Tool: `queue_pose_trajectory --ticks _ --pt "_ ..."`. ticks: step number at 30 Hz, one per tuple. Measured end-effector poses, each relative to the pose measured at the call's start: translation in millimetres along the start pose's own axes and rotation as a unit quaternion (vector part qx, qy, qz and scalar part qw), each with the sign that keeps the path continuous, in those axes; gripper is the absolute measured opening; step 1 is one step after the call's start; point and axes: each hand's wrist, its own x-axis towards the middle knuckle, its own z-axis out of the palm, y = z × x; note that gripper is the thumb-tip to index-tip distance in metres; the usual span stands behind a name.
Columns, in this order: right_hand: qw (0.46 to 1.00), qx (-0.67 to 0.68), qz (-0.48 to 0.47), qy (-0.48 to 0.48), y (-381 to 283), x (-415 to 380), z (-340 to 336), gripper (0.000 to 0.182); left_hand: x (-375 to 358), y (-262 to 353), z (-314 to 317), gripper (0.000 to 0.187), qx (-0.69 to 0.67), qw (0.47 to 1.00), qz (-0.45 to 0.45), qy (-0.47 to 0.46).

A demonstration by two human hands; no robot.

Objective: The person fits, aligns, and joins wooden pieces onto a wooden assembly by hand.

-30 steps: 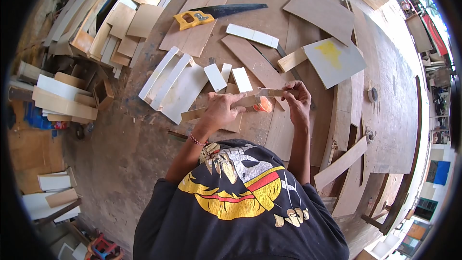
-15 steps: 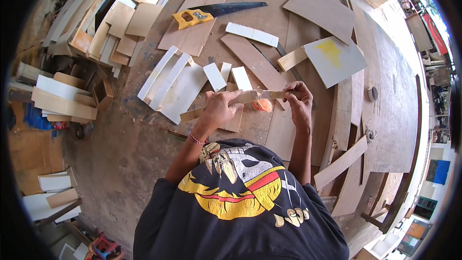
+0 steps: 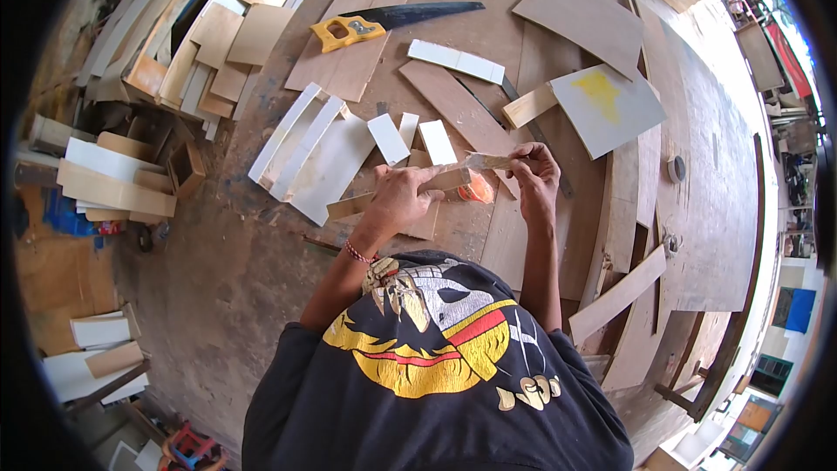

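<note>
My left hand (image 3: 403,196) is closed around a narrow wooden strip (image 3: 349,207), which slants across in front of my chest. Between the fingers of my right hand (image 3: 535,173) is a thin flat stick (image 3: 493,161), its pale, smeared-looking tip at the right end of the strip. Whether tip and strip touch is hard to tell. Just below the stick lies a small orange item (image 3: 477,187), partly covered by the strip. Two white-faced blocks (image 3: 438,142) stand beyond my left hand, beside a white panel with upright strips (image 3: 336,153).
A handsaw with a yellow handle (image 3: 349,32) rests on a brown board (image 3: 336,65) at the far left of the worktable. A grey panel with a yellow stain (image 3: 608,111) lies to the right. Offcuts (image 3: 231,83) are stacked at the left, and a tape roll (image 3: 675,169) sits at the right.
My right hand has shifted slightly left, bringing the stick's tip over the strip's right end. My left hand and the strip stay nearly in place.
</note>
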Motion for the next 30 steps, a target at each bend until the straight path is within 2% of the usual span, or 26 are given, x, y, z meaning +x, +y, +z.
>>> queue_pose_trajectory --ticks 5,7,10,14,22,30 --pt "1.0 -0.015 0.019 -0.009 -3.6 -1.3 -4.2 0.014 -0.2 -5.9 3.5 0.041 0.015 1.0 0.0 0.023" --pt "0.998 -0.011 0.031 -0.048 -6.2 -1.0 -7.9 0.014 0.7 -9.1 5.0 0.039 0.025 1.0 -0.014 0.013" --pt "0.999 -0.002 0.021 -0.025 -6.1 0.5 -7.2 0.014 1.0 -9.7 6.0 0.041 0.026 0.999 0.009 0.036" --pt "1.0 0.006 0.012 -0.003 -3.4 0.9 -0.7 0.014 1.0 -5.2 3.8 0.041 0.022 0.999 0.007 0.022" --pt "0.997 -0.044 0.031 -0.052 -6.0 -0.6 -10.4 0.015 1.1 -9.0 7.7 0.042 0.018 0.999 -0.001 0.041" --pt "1.0 0.012 0.005 -0.006 1.1 1.0 -5.5 0.013 2.3 -7.9 5.2 0.041 0.012 1.0 -0.002 0.026"
